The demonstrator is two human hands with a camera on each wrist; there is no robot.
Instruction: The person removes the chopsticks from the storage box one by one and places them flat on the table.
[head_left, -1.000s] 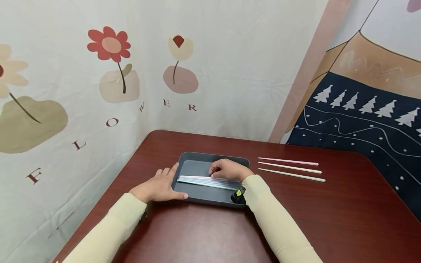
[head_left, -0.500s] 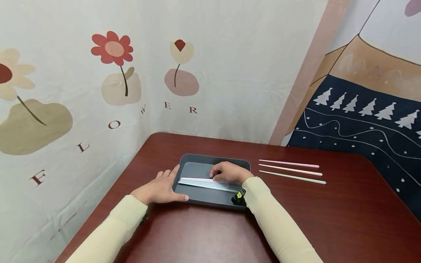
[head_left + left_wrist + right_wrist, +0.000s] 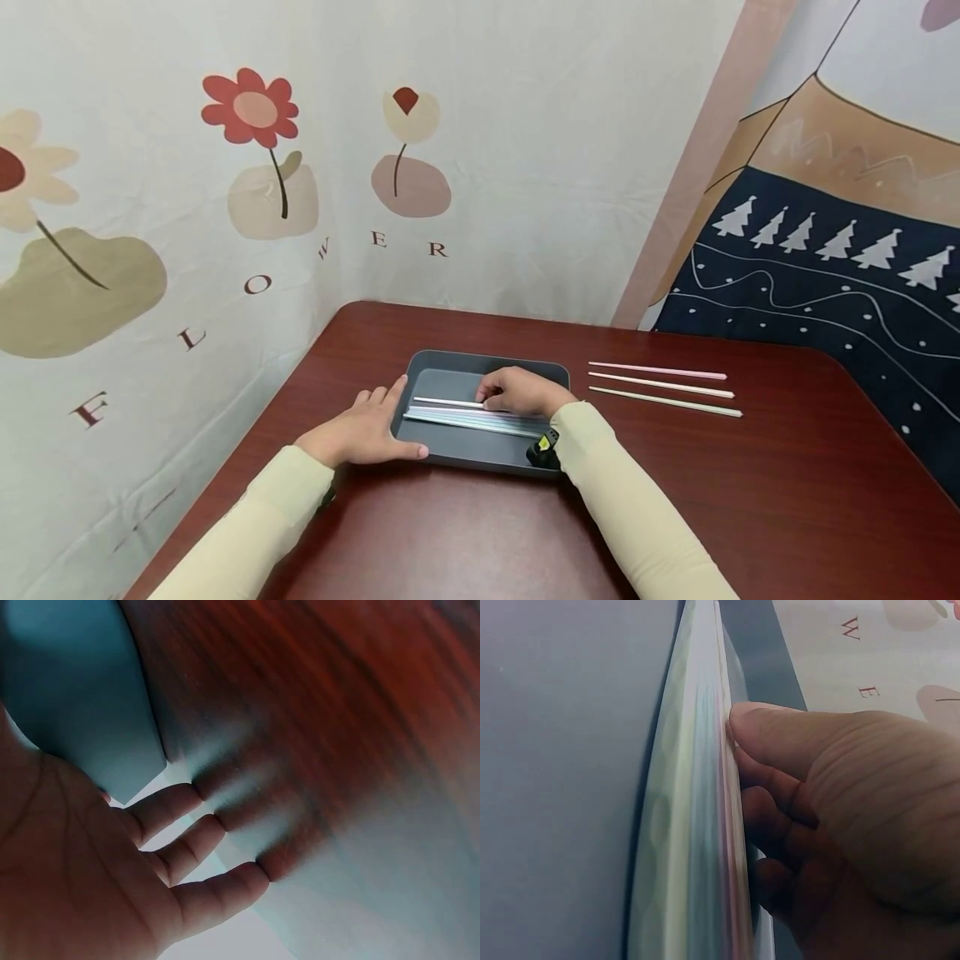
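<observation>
A grey rectangular tray [image 3: 446,382] holds a bundle of pastel chopsticks [image 3: 457,418] lying lengthwise. My right hand [image 3: 521,392] reaches over the tray's right side and pinches a pale chopstick [image 3: 447,402] between thumb and fingers, at the far side of the bundle. In the right wrist view the thumb [image 3: 769,727] lies right beside the chopsticks, with the other fingers curled below it. My left hand [image 3: 367,429] rests at the tray's left end, fingers spread along the side and thumb over the front rim. Its straight fingers [image 3: 225,896] touch the tabletop in the left wrist view.
Three separate chopsticks, one pink [image 3: 660,370], one cream [image 3: 660,384] and one pale green [image 3: 663,402], lie on the red-brown table [image 3: 480,533] right of the tray. A printed curtain [image 3: 517,167] hangs behind the table's far edge.
The pale chopstick in my right hand has come apart from the bundle toward the tray's far side. My left hand keeps its place on the tray.
</observation>
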